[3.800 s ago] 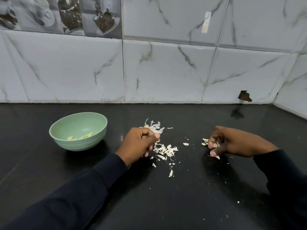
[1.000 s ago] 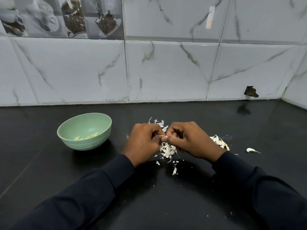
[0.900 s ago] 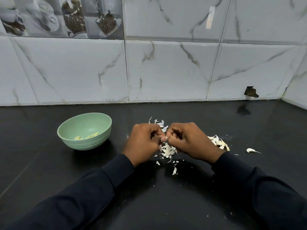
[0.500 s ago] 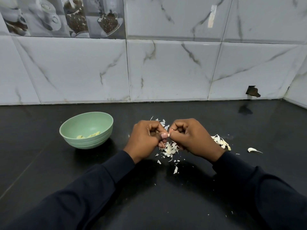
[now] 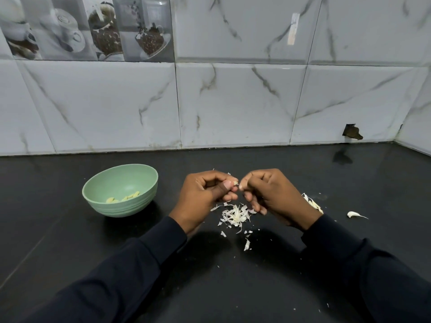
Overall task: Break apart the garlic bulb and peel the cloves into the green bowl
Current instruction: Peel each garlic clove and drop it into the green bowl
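I have both hands raised just above the black countertop, fingertips meeting. My left hand is curled, thumb and forefinger pinched together on a small garlic clove, of which only a pale tip shows beside the thumbnail. My right hand is curled too, its thumb and forefinger closed against the clove's other end; I cannot tell how much of the clove it grips, because the knuckles hide the contact.

Directly below the hands lies a heap of papery garlic skins, with smaller flakes scattered toward me on the counter. A second, smaller clump of skins lies just behind my right wrist, partly hidden by it. Farther right, well apart from everything else, a single unpeeled clove with a thin tail lies on the counter.

The green bowl stands upright to the left of my left hand, near but not touching it, with a few yellowish peeled cloves lying in its bottom. The counter between the bowl and my left hand is bare.

Dark sleeves cover both forearms up to the wrists. Behind the counter rises a wall of marbled white tiles, with a decorative tile strip picturing cups and coffee beans at upper left, and a broken hole low on the right.
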